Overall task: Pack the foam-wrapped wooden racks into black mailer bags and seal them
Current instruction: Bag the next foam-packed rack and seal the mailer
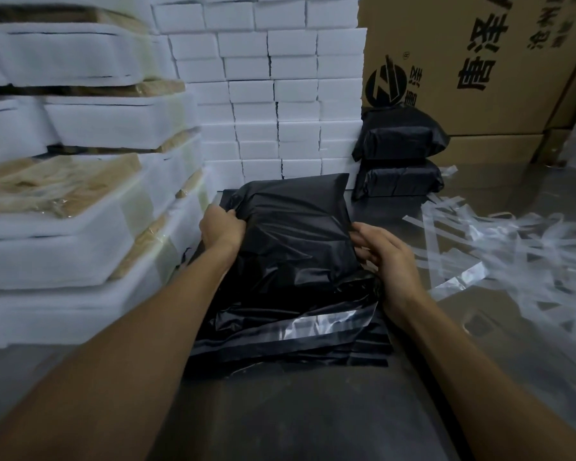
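Head view: left hand [221, 227] grips the filled mailer bag [293, 227]; right hand [384, 257] pinches its right edge.

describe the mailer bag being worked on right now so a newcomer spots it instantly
Start at the wall of white foam blocks at the back; directly below it lies a filled black mailer bag, on a pile of flat empty bags. Unlike the two sealed parcels stacked at right, both hands hold it: left hand, right hand.
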Demonstrator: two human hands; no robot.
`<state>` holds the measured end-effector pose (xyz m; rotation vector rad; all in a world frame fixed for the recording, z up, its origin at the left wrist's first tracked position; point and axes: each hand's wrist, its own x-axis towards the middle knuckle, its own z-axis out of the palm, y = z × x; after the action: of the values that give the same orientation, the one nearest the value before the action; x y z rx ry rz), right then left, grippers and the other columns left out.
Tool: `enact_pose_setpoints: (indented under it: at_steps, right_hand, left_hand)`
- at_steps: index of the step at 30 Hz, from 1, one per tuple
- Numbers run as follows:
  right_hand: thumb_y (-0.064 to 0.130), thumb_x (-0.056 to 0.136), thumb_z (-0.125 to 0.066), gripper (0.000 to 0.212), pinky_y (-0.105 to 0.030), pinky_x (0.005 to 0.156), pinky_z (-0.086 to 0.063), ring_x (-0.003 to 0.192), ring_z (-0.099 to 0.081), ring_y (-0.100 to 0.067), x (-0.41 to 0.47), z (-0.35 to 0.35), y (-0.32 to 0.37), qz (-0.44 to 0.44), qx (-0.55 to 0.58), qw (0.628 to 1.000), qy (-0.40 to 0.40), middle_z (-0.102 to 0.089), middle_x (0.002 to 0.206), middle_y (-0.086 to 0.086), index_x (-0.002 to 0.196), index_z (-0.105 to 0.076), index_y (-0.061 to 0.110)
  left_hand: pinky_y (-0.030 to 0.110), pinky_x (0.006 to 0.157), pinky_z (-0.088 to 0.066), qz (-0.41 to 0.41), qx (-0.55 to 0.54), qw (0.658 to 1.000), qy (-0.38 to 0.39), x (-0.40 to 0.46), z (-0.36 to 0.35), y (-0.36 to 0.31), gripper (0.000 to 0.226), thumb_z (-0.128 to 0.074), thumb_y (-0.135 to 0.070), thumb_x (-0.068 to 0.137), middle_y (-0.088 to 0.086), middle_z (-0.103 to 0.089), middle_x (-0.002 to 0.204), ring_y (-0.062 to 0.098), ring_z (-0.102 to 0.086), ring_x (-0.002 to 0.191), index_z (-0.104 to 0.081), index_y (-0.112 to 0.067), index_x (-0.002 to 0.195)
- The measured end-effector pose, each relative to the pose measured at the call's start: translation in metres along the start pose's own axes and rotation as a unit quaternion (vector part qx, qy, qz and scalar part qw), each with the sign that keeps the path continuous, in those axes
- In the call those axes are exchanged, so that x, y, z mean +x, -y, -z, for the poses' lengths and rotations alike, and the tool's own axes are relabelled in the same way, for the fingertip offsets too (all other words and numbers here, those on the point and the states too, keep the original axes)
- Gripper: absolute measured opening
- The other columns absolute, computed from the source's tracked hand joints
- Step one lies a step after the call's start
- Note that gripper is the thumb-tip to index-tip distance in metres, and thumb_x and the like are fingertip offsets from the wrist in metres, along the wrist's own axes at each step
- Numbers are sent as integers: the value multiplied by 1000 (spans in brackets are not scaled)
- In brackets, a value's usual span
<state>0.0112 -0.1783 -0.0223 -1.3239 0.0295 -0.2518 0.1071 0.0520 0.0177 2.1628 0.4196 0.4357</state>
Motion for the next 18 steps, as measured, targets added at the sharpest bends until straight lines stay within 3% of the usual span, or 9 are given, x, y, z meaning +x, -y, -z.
enact_pose_setpoints:
  at_steps: [2,5,8,11,15,18]
  right_hand:
    - [32,95,-66,21,-23,80,-55,97,-72,-8,-2,-2,0,1,-27,1000,-7,-77,106,3,111,-73,23]
    - [35,92,-69,21,-18,80,-53,97,-70,-4,-4,-5,2,5,-83,996,-17,-75,104,9,112,-71,27]
    - [38,92,-69,32,-16,76,-49,95,-68,-6,-2,-9,12,2,-152,987,-45,-70,108,6,120,-66,24]
    - [38,93,-66,38,-28,93,-50,109,-62,-11,17,-17,35,77,-268,959,-51,-67,117,5,126,-64,18]
    - [41,94,-64,50,-25,102,-37,126,-52,-13,69,-52,68,155,-391,905,64,-58,138,2,139,-55,20]
    - [51,89,-66,69,-26,102,-32,140,-41,-19,108,-83,63,103,-443,877,154,-44,154,0,148,-44,23]
  left_hand:
    - [34,69,-33,-37,59,998,4,-2,2,-1,19,-49,-11,100,25,-61,111,39,-56,103,-48,0,84]
    - [38,72,-36,-113,127,985,-10,-2,7,0,10,-54,-8,95,18,-56,113,38,-55,102,-47,-8,102]
    - [32,77,-40,-156,40,987,0,6,17,-2,16,-57,-5,89,6,-59,111,28,-58,100,-55,-18,98]
    - [32,88,-43,-198,17,980,-22,23,26,-13,11,-59,-24,91,3,-62,115,26,-58,110,-65,-20,101]
    - [34,113,-29,-224,83,959,153,34,16,-40,54,-61,-51,88,4,-42,151,23,-35,140,-56,-24,134]
    - [37,121,-14,-236,119,931,253,33,-5,-50,53,-62,-46,89,3,-24,161,22,-13,149,-52,-34,140]
